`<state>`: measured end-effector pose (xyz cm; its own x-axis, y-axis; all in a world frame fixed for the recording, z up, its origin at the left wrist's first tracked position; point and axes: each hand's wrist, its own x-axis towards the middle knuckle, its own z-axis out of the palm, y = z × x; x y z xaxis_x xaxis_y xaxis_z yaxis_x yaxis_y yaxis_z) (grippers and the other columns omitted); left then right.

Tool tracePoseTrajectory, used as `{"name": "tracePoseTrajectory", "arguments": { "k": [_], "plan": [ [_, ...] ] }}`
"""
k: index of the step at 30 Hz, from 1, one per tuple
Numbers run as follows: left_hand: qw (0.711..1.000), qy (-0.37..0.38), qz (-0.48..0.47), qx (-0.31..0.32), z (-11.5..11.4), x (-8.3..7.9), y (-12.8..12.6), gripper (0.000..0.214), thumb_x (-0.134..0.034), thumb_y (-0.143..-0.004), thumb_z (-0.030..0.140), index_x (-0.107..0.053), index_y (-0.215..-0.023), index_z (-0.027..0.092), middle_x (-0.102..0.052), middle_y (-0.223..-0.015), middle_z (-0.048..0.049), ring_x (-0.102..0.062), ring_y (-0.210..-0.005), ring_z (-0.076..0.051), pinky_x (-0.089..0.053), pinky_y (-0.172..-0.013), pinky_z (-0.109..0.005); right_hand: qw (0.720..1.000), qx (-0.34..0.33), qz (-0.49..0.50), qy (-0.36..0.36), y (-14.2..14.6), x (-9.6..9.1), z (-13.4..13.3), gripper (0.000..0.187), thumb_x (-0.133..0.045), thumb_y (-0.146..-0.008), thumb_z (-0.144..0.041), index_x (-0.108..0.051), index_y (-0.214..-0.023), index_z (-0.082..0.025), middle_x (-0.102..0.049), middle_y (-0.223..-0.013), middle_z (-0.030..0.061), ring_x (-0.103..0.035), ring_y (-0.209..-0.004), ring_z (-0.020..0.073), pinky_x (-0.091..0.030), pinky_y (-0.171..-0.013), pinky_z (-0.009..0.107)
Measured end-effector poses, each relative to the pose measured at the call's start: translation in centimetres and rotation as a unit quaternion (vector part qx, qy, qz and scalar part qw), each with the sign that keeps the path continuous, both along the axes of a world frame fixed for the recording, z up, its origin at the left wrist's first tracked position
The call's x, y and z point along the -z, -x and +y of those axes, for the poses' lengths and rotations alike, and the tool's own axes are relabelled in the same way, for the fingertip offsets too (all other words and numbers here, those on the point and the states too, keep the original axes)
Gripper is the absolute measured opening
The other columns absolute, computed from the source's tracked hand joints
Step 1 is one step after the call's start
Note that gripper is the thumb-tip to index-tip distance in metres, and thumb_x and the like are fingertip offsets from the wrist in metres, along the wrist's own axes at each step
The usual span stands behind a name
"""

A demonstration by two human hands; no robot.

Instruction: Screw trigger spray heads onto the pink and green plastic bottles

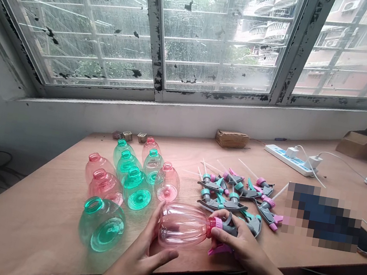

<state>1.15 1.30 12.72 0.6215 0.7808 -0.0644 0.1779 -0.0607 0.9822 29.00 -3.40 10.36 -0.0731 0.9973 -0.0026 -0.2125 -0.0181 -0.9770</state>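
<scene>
You hold the pink bottle point(184, 226) on its side just over the near edge of the table point(48, 227), with its neck pointing right. Your left hand point(147, 249) cups the base, its grip wrapped loosely round the bottom with the thumb underneath. Your right hand point(239, 245) has its grip closed on the grey spray head point(229, 226) at the neck.

The thin wall looks like the weak point: squeeze hard with the left and it may buckle, hold too lightly and the bottle may spin in your palm if you twist. A head sitting crooked on the neck could cross its thread and jam. So near the edge, a slip could send the bottle to the floor.

Just behind your right hand lies the pile of loose spray heads point(233, 195), thin tubes sticking out where a wide wrist swing could snag them. The green bottle point(101, 225) lies near your left wrist and the other empty bottles point(135, 171) crowd behind it, probably light enough to roll at a knock. The power strip point(290, 159) sits well apart at the back
</scene>
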Motion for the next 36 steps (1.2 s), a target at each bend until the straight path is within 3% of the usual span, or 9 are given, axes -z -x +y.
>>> {"name": "tracePoseTrajectory", "arguments": {
  "k": [7,12,18,27,33,36],
  "plan": [
    [1.000,0.003,0.003,0.000,0.03,0.00,0.04,0.104,-0.071,-0.092,0.049,-0.002,-0.166,0.028,-0.052,-0.154,-0.0120,-0.028,-0.156,-0.033,-0.023,-0.128,-0.047,1.000,0.000,0.001,-0.005,0.00,0.07,-0.02,0.042,-0.082,-0.085,-0.046,-0.058,-0.106,-0.019,-0.073,-0.071,0.0001,-0.071,-0.063,0.0199,-0.058,-0.069,0.036],
    [0.999,-0.037,0.011,-0.019,-0.13,-0.58,-0.30,0.101,-0.072,-0.092,0.045,-0.004,-0.166,0.032,-0.048,-0.160,-0.0111,-0.042,-0.149,-0.034,-0.018,-0.129,-0.052,1.000,-0.004,0.000,-0.008,-0.03,0.09,-0.08,0.039,-0.082,-0.086,-0.044,-0.058,-0.106,-0.020,-0.074,-0.069,-0.0004,-0.071,-0.063,0.0197,-0.057,-0.070,0.035],
    [0.997,-0.080,0.012,-0.015,-0.23,-0.73,-0.58,0.099,-0.069,-0.094,0.041,-0.002,-0.166,0.034,-0.019,-0.175,-0.0064,-0.024,-0.159,-0.032,-0.020,-0.130,-0.045,1.000,-0.004,0.020,-0.006,0.05,0.12,-0.09,0.039,-0.082,-0.086,-0.042,-0.058,-0.106,-0.019,-0.072,-0.068,-0.0008,-0.070,-0.063,0.0192,-0.060,-0.069,0.036],
    [0.993,-0.103,0.052,-0.026,-0.24,-0.70,-0.37,0.109,-0.074,-0.089,0.047,0.000,-0.166,0.030,-0.003,-0.176,-0.0047,-0.007,-0.162,-0.032,-0.006,-0.131,-0.047,1.000,-0.005,0.018,-0.004,0.05,-0.15,-0.12,0.039,-0.083,-0.086,-0.042,-0.059,-0.106,-0.018,-0.072,-0.071,-0.0001,-0.070,-0.064,0.0188,-0.062,-0.070,0.038],
    [0.998,-0.051,0.029,-0.022,-0.09,-0.02,-0.09,0.101,-0.070,-0.091,0.053,-0.007,-0.167,0.029,-0.007,-0.176,-0.0039,-0.007,-0.162,-0.032,-0.007,-0.131,-0.045,0.999,0.003,0.054,-0.002,0.17,-0.02,-0.06,0.040,-0.085,-0.084,-0.040,-0.060,-0.106,-0.018,-0.070,-0.073,-0.0005,-0.066,-0.065,0.0162,-0.064,-0.069,0.038],
    [0.998,-0.055,0.023,-0.019,-0.09,-0.05,-0.16,0.102,-0.070,-0.092,0.050,-0.003,-0.167,0.030,-0.026,-0.173,-0.0080,-0.019,-0.160,-0.032,-0.011,-0.131,-0.047,0.998,0.009,0.064,-0.005,0.17,0.10,0.01,0.041,-0.086,-0.083,-0.040,-0.061,-0.107,-0.017,-0.070,-0.074,0.0001,-0.065,-0.065,0.0157,-0.065,-0.068,0.037]
  ]
}}
